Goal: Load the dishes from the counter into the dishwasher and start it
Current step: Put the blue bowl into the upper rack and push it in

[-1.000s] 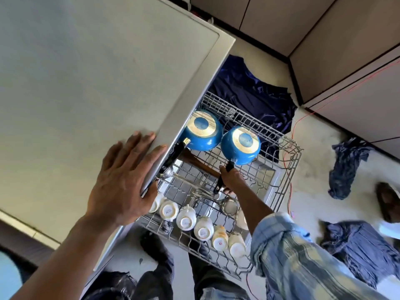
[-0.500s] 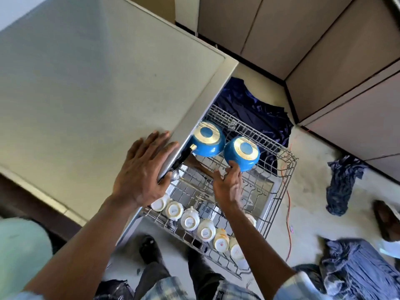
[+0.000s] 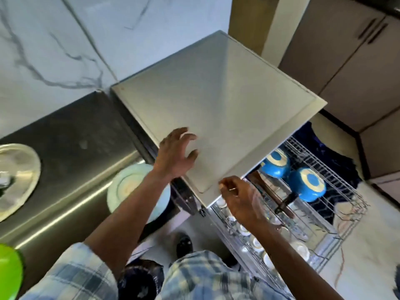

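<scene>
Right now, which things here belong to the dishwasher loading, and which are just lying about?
Part of the job:
- dishwasher rack, pulled out
- blue pans in it
- cups along its front
- pale plate and steel plate on the counter, not yet loaded

Just lying about:
- dark blue cloth on the floor behind the rack
- green object, bottom left

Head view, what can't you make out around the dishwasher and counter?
- Rack: head view, its inner part hidden under the dishwasher top.
- Cups: head view, blurred, partly behind the right hand; count unclear.
- Right hand: fingers curled away from camera; any grip unclear.
- Steel plate: head view, cut off by left edge.
</scene>
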{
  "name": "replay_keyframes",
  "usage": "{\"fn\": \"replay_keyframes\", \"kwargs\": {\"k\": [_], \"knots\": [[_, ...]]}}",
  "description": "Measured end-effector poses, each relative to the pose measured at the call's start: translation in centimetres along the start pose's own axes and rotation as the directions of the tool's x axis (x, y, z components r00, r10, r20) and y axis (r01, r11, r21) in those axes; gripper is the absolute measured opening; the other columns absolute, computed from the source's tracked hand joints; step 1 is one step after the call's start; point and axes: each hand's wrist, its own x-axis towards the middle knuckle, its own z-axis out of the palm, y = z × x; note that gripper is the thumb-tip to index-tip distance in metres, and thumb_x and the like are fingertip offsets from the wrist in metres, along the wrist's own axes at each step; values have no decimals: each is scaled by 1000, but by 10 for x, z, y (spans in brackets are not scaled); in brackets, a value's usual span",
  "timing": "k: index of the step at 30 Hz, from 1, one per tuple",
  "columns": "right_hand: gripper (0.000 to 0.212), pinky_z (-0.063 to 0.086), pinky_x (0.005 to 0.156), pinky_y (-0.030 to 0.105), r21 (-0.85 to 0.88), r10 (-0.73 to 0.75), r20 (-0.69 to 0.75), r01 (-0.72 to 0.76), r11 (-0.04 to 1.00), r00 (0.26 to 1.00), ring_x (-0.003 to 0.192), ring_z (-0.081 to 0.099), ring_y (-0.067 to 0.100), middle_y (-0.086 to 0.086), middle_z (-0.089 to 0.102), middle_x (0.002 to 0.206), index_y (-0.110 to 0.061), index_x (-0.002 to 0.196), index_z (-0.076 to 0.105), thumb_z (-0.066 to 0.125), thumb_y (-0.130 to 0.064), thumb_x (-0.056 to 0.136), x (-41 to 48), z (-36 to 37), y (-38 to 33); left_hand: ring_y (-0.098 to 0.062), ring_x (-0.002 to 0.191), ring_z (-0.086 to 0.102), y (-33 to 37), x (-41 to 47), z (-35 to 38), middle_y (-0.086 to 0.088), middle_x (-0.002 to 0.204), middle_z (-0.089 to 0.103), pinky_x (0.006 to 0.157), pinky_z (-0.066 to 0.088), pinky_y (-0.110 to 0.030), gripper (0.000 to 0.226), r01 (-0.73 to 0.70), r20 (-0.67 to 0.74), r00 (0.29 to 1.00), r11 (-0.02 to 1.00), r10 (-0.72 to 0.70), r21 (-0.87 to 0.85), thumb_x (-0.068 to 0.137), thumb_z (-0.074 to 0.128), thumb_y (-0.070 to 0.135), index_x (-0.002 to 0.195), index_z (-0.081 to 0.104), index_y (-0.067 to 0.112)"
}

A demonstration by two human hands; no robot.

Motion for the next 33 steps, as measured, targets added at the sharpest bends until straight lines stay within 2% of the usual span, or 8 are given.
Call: {"fn": "replay_keyframes", "kwargs": {"k": [3,7,13,20,24,28,30,33], "knots": [[7,52,77,26,37,40,174,-47,998,984,78,67,2,-12,71,85,-31,99,70,68,-33,92,1,43,-25,-32,136,51,-53,-29,-37,-8,146,54,113,41,-44,45,265,-18,964,964,-265,24,89,71,42,131,65,26],[41,50,88,29,-95,101,302,-76,993,948,101,65,15,-5,69,107,-25,125,63,64,-50,92,8,79,-62,-38,123,57,-106,-77,-66,-17,126,62,105,45,-45,50,528,1,849,849,-528,-39,93,61,59,126,67,22],[85,57,84,42,-264,173,408,-65,962,897,96,66,20,-1,68,105,-22,110,65,45,-94,69,20,113,-89,-22,94,70,-133,-119,-76,2,106,72,84,59,-45,81,613,100,786,751,-610,-244,67,59,94,117,66,31],[81,60,90,38,144,249,329,-310,940,911,108,63,18,-3,60,119,-22,131,47,81,-65,71,18,111,-99,-13,96,71,-120,-119,-71,9,111,73,86,61,-45,70,563,172,818,702,-549,-437,69,76,79,119,64,32],[79,58,72,31,436,359,249,-435,788,900,103,63,19,3,59,120,-19,128,45,94,-33,68,10,104,-102,-12,106,71,-109,-120,-57,11,118,72,92,60,-48,78,506,216,852,645,-477,-573,68,74,84,128,63,36],[91,60,72,37,629,470,140,-445,637,871,103,68,28,9,69,116,-14,123,57,94,-40,44,2,68,-71,-11,112,68,-68,-115,-32,11,119,71,99,57,-50,57,397,207,909,602,-361,-693,83,67,74,126,65,38],[87,59,87,50,738,503,129,-422,527,854,109,69,38,16,73,116,-7,121,65,93,-38,44,-12,37,-49,-4,111,65,-38,-115,-18,11,121,69,99,56,-40,50,292,158,953,660,-257,-692,91,62,67,128,65,33],[65,54,93,47,843,541,99,-360,400,835,100,70,34,19,73,116,-2,119,72,84,-28,60,-43,-13,-3,1,104,63,10,-111,9,8,127,61,88,50,-17,57,100,107,993,791,-44,-604,91,54,67,132,62,28]]}}
